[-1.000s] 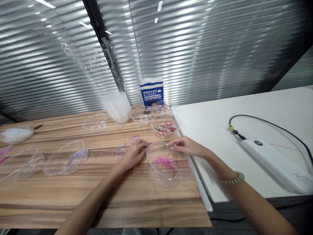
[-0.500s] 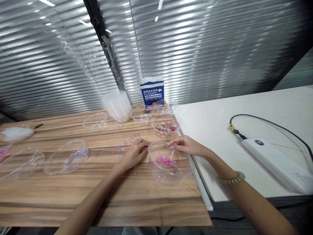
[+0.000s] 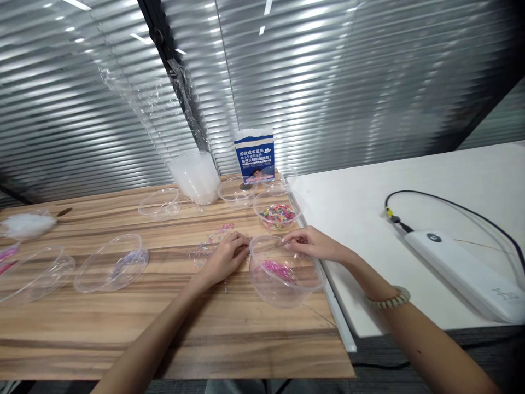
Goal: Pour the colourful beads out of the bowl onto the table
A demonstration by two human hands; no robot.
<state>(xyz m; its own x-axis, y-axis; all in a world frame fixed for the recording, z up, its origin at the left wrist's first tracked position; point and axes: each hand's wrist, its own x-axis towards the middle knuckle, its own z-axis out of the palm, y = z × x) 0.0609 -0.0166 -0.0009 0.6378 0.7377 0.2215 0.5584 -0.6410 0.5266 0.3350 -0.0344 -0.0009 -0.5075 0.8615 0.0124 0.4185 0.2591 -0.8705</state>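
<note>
- One left hand [image 3: 225, 257], one right hand [image 3: 315, 244]
- One bracelet [image 3: 394, 299]
- Seven separate clear bowls [image 3: 283, 299], three seen with coloured bits inside: one pink lot [image 3: 279, 271], one purple lot [image 3: 127, 264], one multicoloured lot [image 3: 278, 214]
- Loose beads [image 3: 211, 243], too small to count
- One stack of tubs [image 3: 199, 178], its number unclear
- One blue packet [image 3: 254, 160]
- One white bundle [image 3: 28, 225]
- One wooden table [image 3: 61, 339], one white table [image 3: 348, 202]
- One white device [image 3: 463, 276]

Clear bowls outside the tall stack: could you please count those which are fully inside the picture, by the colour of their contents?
Bowl of pink pieces: 1
Bowl of purple pieces: 1
Bowl of multicoloured pieces: 1
Bowls with no coloured contents visible: 3
Total: 6
</note>
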